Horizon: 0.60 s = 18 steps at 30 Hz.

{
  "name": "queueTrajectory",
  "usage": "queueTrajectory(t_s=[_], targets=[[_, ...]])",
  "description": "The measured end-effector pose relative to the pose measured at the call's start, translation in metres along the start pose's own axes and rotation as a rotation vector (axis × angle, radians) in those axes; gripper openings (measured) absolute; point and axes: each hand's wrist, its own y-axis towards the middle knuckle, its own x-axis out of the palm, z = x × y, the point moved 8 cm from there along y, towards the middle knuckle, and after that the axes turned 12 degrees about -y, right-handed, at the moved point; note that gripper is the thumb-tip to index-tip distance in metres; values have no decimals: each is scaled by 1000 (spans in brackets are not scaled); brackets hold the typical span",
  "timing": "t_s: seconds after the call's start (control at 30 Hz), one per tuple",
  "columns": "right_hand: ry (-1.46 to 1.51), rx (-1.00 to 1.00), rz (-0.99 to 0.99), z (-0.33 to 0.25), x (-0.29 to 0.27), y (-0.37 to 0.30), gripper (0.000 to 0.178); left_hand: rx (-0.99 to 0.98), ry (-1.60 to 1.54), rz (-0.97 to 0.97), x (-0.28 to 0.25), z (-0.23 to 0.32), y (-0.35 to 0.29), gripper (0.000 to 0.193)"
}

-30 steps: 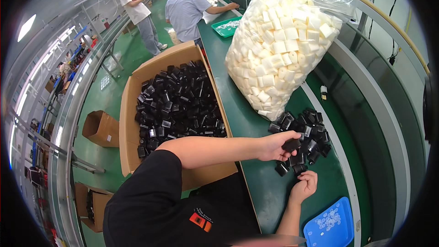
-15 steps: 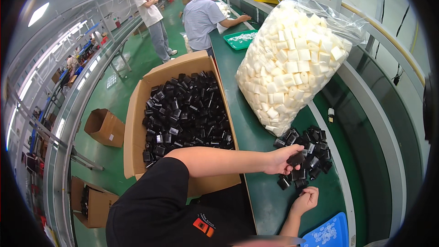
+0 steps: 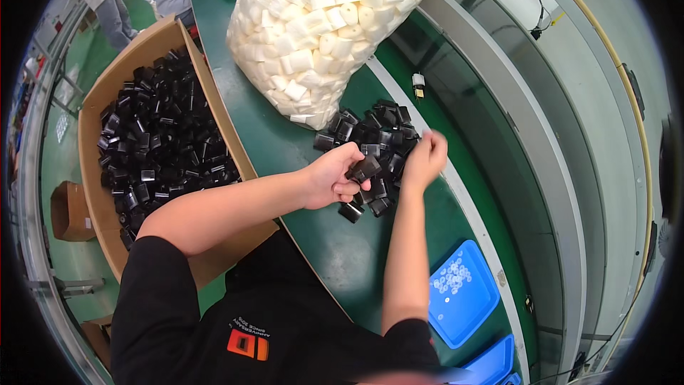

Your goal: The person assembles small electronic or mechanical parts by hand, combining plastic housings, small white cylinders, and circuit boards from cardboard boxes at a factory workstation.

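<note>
In my left hand (image 3: 329,177) is a small dark, glossy black plastic piece (image 3: 365,168), held between thumb and fingers above the near left side of a loose pile of similar black pieces (image 3: 390,137). At the pile's right edge is my right hand (image 3: 426,160), its fingers curled together and partly hidden. Whatever it may hold does not show. Touching the pile's far left side stands a large clear bag of cream-white foam-like blocks (image 3: 313,43). All of this rests on a dark green tabletop (image 3: 342,257).
To the left, an open cardboard box (image 3: 100,192) is full of black pieces. A blue tray (image 3: 456,328) with small clear rings lies at the right, with another blue tray (image 3: 495,363) nearer. A white-and-black part (image 3: 418,85) lies beyond the table's pale edge. Other people stand at far left.
The view has swung to the right and down. My right hand has moved away from me, from the near side of the pile to its right edge. The left hand still holds its black piece.
</note>
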Motion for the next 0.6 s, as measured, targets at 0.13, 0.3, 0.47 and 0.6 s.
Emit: queueTrajectory(t_s=[0.13, 0.3, 0.47, 0.6], targets=[[-395, -48, -166, 55, 73, 87, 35, 9, 77, -34, 12, -9, -2, 27], [-906, 355, -371, 88, 88, 110, 66, 41, 159, -69, 14, -15, 6, 26], [-981, 379, -546, 66, 94, 115, 59, 2, 127, -28, 14, -21, 1, 31], [-886, 285, -288, 73, 106, 108, 42, -2, 169, 0, 21, -19, 0, 30]])
